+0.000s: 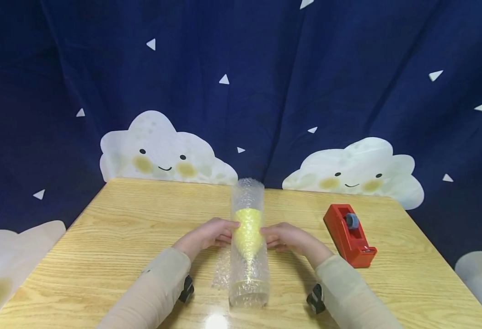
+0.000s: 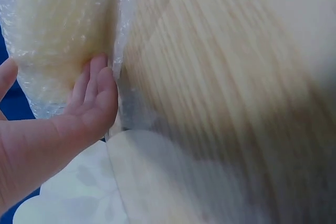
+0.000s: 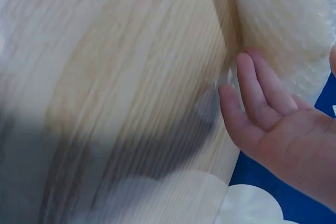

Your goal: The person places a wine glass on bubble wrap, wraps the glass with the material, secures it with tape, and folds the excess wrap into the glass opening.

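Note:
A roll of clear bubble wrap (image 1: 247, 196) lies lengthwise at the middle of the table, around a yellow wine-glass-shaped thing (image 1: 248, 224) with a wide bowl and a narrow stem. My left hand (image 1: 210, 235) holds its left side, thumb on top and fingers lower down. On the opposite side my right hand (image 1: 288, 238) grips it the same way. Both wrist views show fingertips against the wrap's lower side, in the left wrist view beside the yellowish bowl (image 2: 58, 19). A loose flap of wrap (image 1: 221, 272) sticks out at the left.
To the right on the wooden table (image 1: 142, 214) stands a red tape dispenser (image 1: 350, 237) with a bluish roll (image 1: 351, 221) in it. A dark blue curtain (image 1: 241, 114) with white clouds hangs behind the table's far edge.

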Available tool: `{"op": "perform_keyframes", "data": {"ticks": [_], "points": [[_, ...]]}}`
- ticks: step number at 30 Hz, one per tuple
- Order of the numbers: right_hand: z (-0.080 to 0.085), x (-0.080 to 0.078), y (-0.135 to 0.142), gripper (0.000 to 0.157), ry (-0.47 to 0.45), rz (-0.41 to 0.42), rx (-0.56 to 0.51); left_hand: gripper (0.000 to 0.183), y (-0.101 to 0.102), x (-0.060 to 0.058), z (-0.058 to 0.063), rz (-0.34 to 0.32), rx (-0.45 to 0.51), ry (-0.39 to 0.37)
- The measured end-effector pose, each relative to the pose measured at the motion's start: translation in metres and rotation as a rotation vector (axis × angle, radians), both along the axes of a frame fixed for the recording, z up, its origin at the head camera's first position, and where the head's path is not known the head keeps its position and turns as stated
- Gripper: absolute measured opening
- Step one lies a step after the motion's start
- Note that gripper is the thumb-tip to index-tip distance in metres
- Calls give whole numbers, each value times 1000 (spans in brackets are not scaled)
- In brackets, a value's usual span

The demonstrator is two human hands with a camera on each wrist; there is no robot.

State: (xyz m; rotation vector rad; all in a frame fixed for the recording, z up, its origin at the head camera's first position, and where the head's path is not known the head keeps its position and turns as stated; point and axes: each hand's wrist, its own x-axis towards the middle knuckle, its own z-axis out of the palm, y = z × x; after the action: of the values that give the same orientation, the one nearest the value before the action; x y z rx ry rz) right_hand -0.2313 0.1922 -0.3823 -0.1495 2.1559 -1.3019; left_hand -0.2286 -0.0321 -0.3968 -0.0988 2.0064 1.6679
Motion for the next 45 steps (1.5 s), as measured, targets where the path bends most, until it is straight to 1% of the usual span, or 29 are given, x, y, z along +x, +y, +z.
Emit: {"op": "perform_keyframes", "data": {"ticks": [3, 6, 12, 16, 20, 24, 29, 35, 38, 42, 45], "points": [[0, 0, -1, 50, 4, 3, 13, 48, 0, 1, 0, -5, -7, 10], [1, 1, -1, 51, 8, 3, 29, 49, 2, 4, 1, -3, -25, 26], [2, 1, -1, 49, 15, -3, 62, 61, 8, 11, 6, -10, -61, 40], [2, 1, -1, 50, 28, -5, 73, 69, 10, 12, 6, 3, -106, 59], [1, 1, -1, 51, 32, -18, 81, 72, 11, 12, 6, 28, -143, 83], [0, 1, -1, 52, 29, -25, 82, 72, 11, 11, 6, 41, -140, 80], [0, 0, 0, 53, 23, -20, 71, 71, 9, 9, 4, 43, -108, 69], [4, 0, 1, 53, 19, -6, 60, 62, 7, 6, 1, 48, -95, 61], [5, 0, 2, 52, 26, 9, 64, 59, 6, 5, 0, 34, -91, 59], [3, 0, 2, 53, 22, 8, 70, 61, 5, 5, 0, 0, -75, 55], [1, 0, 1, 53, 23, -2, 85, 57, 4, 5, 1, -32, -66, 49]]}}
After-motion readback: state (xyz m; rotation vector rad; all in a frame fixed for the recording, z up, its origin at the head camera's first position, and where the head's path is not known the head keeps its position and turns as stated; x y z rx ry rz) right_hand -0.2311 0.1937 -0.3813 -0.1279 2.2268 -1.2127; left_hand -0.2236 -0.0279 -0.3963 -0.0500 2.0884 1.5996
